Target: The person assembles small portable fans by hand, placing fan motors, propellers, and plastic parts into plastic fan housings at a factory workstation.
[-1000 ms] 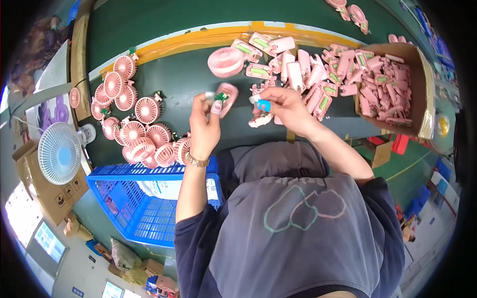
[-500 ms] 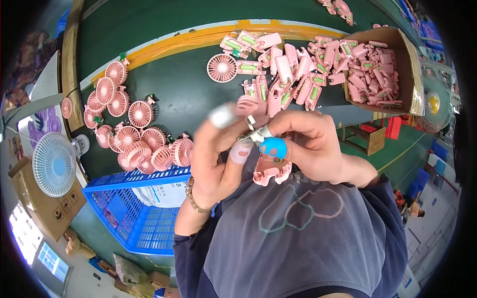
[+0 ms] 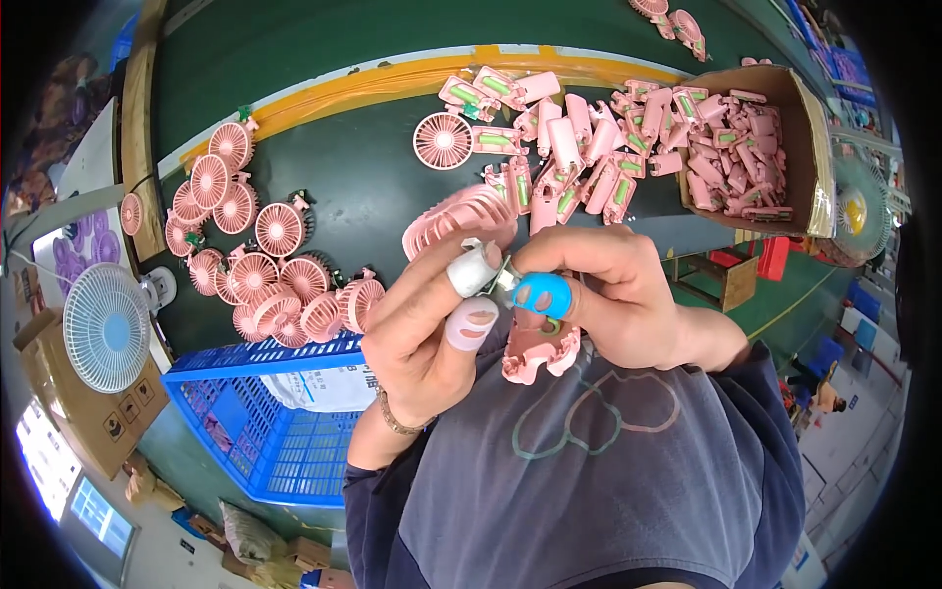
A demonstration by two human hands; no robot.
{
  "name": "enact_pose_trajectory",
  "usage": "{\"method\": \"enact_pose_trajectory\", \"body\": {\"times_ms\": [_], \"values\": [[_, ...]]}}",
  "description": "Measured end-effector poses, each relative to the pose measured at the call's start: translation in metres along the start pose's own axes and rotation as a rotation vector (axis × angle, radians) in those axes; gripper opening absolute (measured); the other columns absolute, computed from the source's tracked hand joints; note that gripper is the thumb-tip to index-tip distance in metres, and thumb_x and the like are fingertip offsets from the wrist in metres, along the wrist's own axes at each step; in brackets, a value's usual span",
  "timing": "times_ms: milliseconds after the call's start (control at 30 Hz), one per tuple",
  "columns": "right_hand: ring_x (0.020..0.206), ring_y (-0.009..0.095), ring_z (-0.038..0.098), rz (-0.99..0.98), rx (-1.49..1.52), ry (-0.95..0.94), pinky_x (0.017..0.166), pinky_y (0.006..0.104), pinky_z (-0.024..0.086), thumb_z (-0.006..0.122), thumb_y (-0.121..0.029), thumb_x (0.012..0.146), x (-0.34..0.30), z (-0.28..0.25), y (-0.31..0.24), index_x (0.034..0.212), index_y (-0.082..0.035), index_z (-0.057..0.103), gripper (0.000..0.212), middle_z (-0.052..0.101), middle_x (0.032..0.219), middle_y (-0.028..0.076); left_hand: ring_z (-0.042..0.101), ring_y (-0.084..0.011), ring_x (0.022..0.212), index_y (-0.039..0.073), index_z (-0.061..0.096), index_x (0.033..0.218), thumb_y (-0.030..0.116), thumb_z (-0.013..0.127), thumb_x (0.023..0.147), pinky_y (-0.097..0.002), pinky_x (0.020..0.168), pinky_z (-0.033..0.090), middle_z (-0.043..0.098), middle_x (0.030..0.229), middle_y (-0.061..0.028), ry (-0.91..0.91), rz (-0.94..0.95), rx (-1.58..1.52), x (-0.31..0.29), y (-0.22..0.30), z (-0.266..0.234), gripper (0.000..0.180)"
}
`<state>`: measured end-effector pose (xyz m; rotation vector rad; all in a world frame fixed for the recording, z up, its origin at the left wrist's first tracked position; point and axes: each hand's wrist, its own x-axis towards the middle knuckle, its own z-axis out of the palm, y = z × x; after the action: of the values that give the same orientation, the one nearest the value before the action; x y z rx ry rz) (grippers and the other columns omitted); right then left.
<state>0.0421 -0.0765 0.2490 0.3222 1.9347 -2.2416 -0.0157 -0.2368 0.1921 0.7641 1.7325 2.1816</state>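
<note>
My left hand, with white wraps on two fingertips, is closed on a pink fan head, which is tilted and blurred above the fingers. Between the fingertips of both hands sits a small green-and-metal piece, partly covered, so I cannot make out its exact form. My right hand, a blue cover on its thumb, grips a pink handle shell whose notched end hangs below the thumb. The hands meet in front of my chest, fingertips nearly touching.
Pink fan heads lie grouped at the left of the dark table. Pink handle shells with green cells are heaped at the back, beside a filled cardboard box. A blue basket stands lower left, near a white-and-blue fan.
The fan head has swung up and left into fuller view above my left hand. My left fingertips have closed in on the small piece; my right hand stays nearly in place with the shell.
</note>
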Motion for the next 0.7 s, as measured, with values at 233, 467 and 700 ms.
{"method": "enact_pose_trajectory", "body": {"times_ms": [233, 467, 700], "values": [[0.062, 0.023, 0.058, -0.354, -0.388, 0.051, 0.06, 0.0323, 0.044, 0.06, 0.003, 0.078, 0.004, -0.01, 0.011, 0.089, 0.0, 0.06, 0.012, 0.059, 0.072, 0.011, 0.063, -0.0245, 0.085, -0.004, 0.065, 0.102, 0.01, 0.067, 0.082, -0.0308, 0.072, 0.05, 0.062, 0.099, -0.0174, -0.022, 0.035, 0.21, 0.002, 0.01, -0.002, 0.024], [0.064, 0.024, 0.058, -0.681, -0.742, 0.139, 0.066, 0.0347, 0.044, 0.062, 0.006, 0.062, 0.005, -0.011, 0.016, 0.085, 0.0, 0.06, 0.024, 0.059, 0.074, 0.01, 0.063, -0.0248, 0.083, -0.004, 0.066, 0.097, 0.014, 0.073, 0.076, -0.0313, 0.071, 0.05, 0.063, 0.094, -0.0149, -0.007, 0.025, 0.264, -0.001, 0.015, 0.001, 0.028], [0.063, 0.024, 0.058, -0.739, -0.834, 0.172, 0.067, 0.0344, 0.044, 0.064, 0.002, 0.062, 0.005, -0.013, 0.022, 0.085, 0.001, 0.06, 0.023, 0.058, 0.073, 0.01, 0.063, -0.0226, 0.078, -0.001, 0.067, 0.096, 0.013, 0.074, 0.075, -0.0286, 0.067, 0.05, 0.064, 0.094, -0.0148, -0.042, -0.046, 0.21, -0.003, 0.01, 0.004, 0.027]]}}
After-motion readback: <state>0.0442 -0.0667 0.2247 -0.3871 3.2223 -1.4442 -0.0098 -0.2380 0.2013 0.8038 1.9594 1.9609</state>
